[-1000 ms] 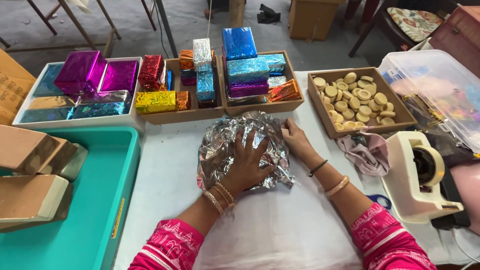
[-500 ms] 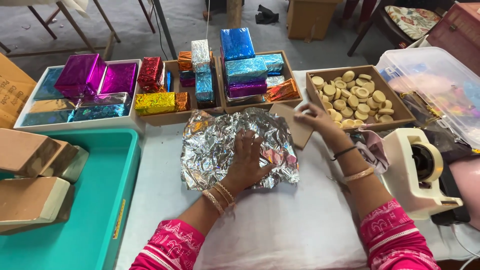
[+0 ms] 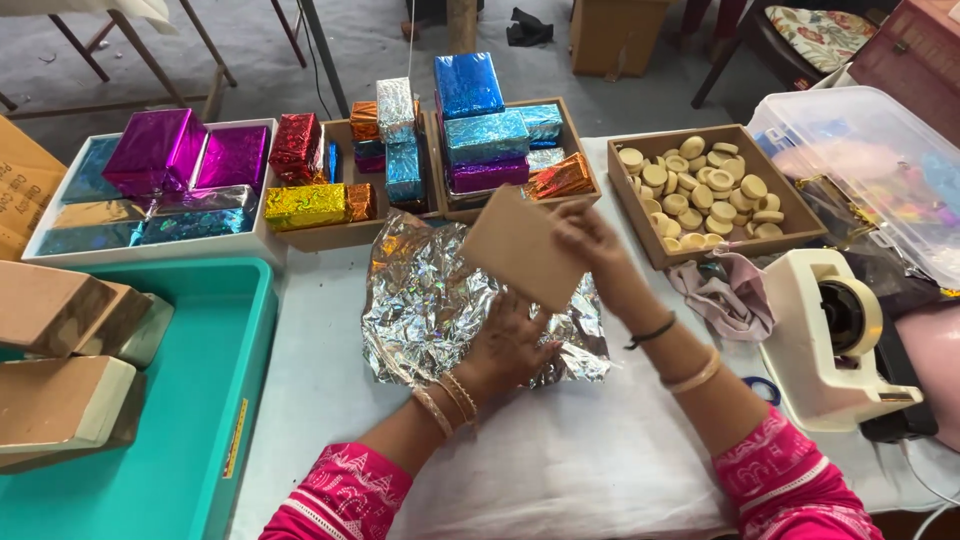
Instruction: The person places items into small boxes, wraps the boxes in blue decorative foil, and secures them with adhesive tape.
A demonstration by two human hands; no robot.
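A crinkled sheet of silver holographic foil (image 3: 430, 300) lies spread on the white table cover. My left hand (image 3: 510, 345) presses flat on the foil's near right part. My right hand (image 3: 590, 240) holds a flat brown cardboard box (image 3: 520, 248) tilted in the air above the foil's far right corner. Both wrists wear bangles, and the sleeves are pink.
Wooden trays of foil-wrapped boxes (image 3: 470, 130) stand at the back, and a white tray (image 3: 150, 185) holds purple and blue ones. A box of round tan discs (image 3: 700, 180) sits right. A tape dispenser (image 3: 835, 335) and a cloth (image 3: 725, 290) are nearby. A teal tray (image 3: 200, 400) holds brown boxes.
The foil went from bunched under both hands to spread flat. My right hand left it, reached toward the back right and now holds a brown cardboard box above it.
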